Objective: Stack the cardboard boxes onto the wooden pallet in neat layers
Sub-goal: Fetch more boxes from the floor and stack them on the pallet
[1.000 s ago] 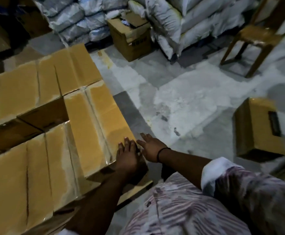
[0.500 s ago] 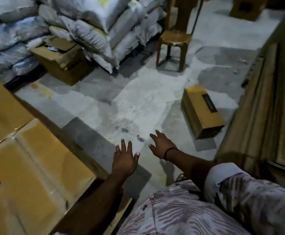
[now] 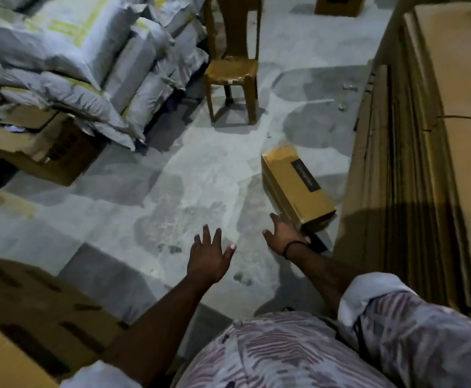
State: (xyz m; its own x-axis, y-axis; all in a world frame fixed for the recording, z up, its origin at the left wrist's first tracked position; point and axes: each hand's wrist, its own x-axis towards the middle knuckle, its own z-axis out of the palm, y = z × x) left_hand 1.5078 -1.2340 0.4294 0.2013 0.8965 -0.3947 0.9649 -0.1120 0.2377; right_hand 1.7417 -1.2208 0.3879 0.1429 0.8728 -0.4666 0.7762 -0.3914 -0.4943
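The step in hand looks like fetching the next box: both arms are stretched toward a single cardboard box (image 3: 296,186) lying on the floor (image 3: 172,177) right of the frame's centre, its long side running away from the person and a dark label on top.

The right hand (image 3: 284,233) is at the near end of that box, by its lower left corner. Its grip is released, with the fingers spread and nothing held. Whether the fingertips touch the cardboard or hang just beside it cannot be told. The left hand (image 3: 209,256) hovers over bare floor, left of the box and apart from it, its grip also released and the fingers fanned out.

The stacked boxes (image 3: 18,303) fill the lower left corner of the frame, well apart from the box on the floor. The pallet under them cannot be made out.

The next move probably calls for the left hand to cross to the box's left side while the right takes the near or right side, so the box is clamped between two palms. It would then be lifted and carried to the lower left onto the stack. A pile of flat cardboard (image 3: 438,135) stands close on the right, which leaves little room on that side.
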